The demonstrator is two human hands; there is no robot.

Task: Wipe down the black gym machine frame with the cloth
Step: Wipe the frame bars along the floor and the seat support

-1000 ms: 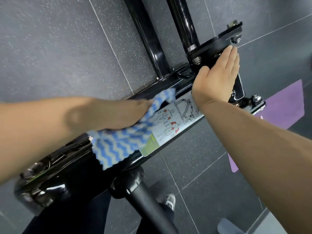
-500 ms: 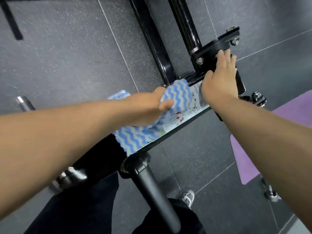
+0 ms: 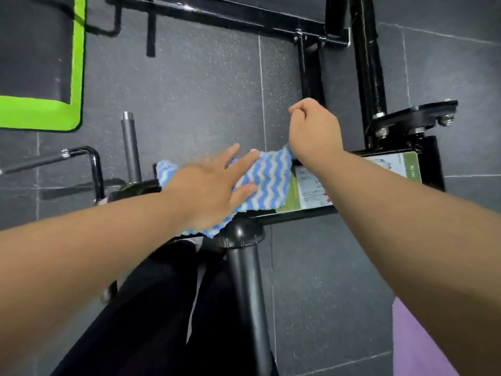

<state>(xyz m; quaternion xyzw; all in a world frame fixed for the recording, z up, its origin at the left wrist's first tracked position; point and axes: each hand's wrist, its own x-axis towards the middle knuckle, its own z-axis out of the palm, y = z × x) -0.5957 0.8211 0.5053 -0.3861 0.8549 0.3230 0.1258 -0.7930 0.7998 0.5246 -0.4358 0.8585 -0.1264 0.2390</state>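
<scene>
Cloth (image 3: 268, 180) is lying flat on the black frame beam (image 3: 303, 215), just left of the instruction label (image 3: 311, 188) and overlapping its green edge. Left hand (image 3: 206, 191) is pressing it down, fingers straight and spread, likely to cover more surface per stroke. Right hand (image 3: 311, 126) is hovering just beyond the label, fingers curled in with nothing visible in them, probably keeping clear of the wipe path.

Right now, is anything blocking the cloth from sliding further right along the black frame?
Yes: the right hand and its forearm cross the frame at the right edge of the cloth, over the label. The left hand presses the cloth.
</scene>
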